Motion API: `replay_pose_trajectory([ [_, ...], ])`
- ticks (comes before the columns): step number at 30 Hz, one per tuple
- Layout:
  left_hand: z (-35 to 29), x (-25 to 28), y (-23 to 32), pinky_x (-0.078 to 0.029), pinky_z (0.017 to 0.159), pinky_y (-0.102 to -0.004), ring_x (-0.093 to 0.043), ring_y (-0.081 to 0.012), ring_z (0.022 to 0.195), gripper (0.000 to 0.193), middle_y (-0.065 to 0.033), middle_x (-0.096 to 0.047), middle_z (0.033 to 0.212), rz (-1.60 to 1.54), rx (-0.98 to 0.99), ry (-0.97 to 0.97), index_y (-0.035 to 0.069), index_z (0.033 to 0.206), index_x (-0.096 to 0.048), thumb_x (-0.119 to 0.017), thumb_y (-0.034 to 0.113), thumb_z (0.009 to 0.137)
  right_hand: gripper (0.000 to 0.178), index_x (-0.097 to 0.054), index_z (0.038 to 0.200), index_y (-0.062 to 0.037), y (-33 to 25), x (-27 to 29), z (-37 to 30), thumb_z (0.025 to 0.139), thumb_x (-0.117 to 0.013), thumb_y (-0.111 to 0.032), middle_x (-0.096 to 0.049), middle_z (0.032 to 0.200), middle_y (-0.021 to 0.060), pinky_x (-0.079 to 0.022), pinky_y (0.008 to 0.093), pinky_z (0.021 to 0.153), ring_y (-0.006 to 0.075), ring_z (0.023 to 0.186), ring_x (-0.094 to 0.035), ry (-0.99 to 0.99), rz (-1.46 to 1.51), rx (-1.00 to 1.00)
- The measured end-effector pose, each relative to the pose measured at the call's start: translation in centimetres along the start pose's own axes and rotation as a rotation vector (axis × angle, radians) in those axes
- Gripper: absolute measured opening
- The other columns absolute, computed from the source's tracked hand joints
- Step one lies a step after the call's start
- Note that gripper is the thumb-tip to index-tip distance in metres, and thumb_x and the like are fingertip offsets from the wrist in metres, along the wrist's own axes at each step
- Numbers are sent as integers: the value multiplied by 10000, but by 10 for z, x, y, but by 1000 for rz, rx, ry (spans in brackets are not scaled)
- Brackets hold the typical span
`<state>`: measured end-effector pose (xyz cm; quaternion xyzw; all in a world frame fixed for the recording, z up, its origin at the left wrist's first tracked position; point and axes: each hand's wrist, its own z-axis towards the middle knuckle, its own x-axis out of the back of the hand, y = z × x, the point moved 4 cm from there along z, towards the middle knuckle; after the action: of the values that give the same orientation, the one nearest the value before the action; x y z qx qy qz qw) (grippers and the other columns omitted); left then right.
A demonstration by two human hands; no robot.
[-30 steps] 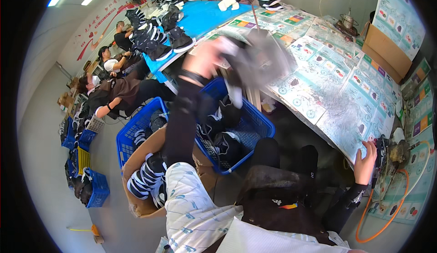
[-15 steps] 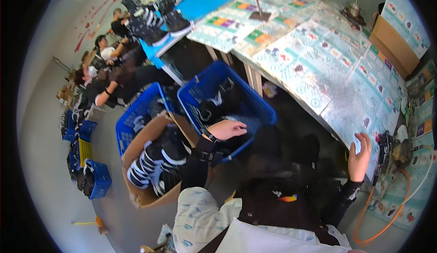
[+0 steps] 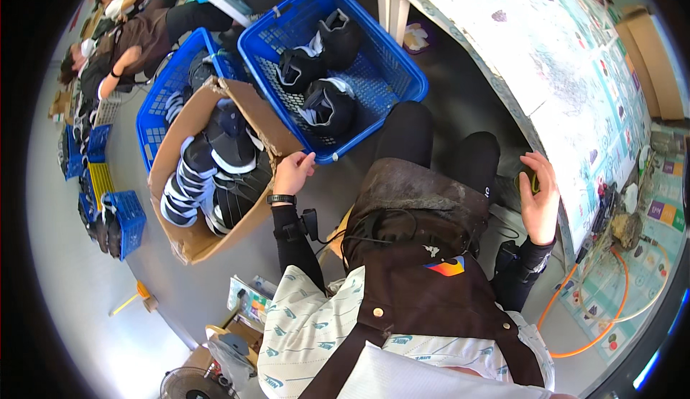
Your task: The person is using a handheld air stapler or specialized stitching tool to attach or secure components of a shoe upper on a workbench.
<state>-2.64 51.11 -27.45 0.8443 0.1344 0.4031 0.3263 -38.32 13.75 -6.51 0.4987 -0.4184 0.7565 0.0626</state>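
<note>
My left hand (image 3: 292,173), a black band at its wrist, is beside the right edge of an open cardboard box (image 3: 277,122). Its fingers are loosely bent, with no object visible in them. The box holds black shoes (image 3: 228,137) with white soles and striped black-and-white ones (image 3: 188,180). Just beyond the hand is the near corner of a blue plastic crate (image 3: 413,76), with several black shoes (image 3: 330,108) inside. My right hand (image 3: 540,196) hovers by the table's edge, open and empty, thumb apart from the fingers.
A table (image 3: 553,112) covered with printed sheets curves along the right. Another blue crate (image 3: 149,122) stands behind the box. Orange hose (image 3: 624,284) hangs at the right. Other people (image 3: 136,47) sit at the far left, near more crates (image 3: 129,223). A fan (image 3: 190,384) is at the lower left.
The view has tilted down toward my lap. My left hand has drawn back from over the blue crate to the box's edge. My right hand stays open near the table.
</note>
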Motion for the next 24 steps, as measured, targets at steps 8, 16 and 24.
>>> replay_pose_trajectory([
  [8,15,-18,-4,-538,628,-351,-677,-200,625,331,-95,-698,697,142,-147,113,16,889,-716,-697,336,968,266,-672,1150,-7,-15,-27,16,888,-643,23,-655,1267,195,-458,443,1086,384,1273,-594,-86,-34,90],
  [16,27,2,55,-550,729,-373,-709,-250,773,232,-150,-717,823,49,-299,219,21,972,-729,-744,246,923,252,-672,1136,-5,-18,-36,14,888,-635,16,-656,1250,204,-452,455,1089,395,1269,-588,-113,-14,57],
  [24,11,196,-94,-559,791,-380,-729,-288,845,290,-156,-753,887,79,93,902,30,1000,-749,-732,311,930,274,-663,1173,12,-6,-46,17,903,-621,33,-675,1217,197,-454,438,1077,382,1224,-619,-192,-27,97],
])
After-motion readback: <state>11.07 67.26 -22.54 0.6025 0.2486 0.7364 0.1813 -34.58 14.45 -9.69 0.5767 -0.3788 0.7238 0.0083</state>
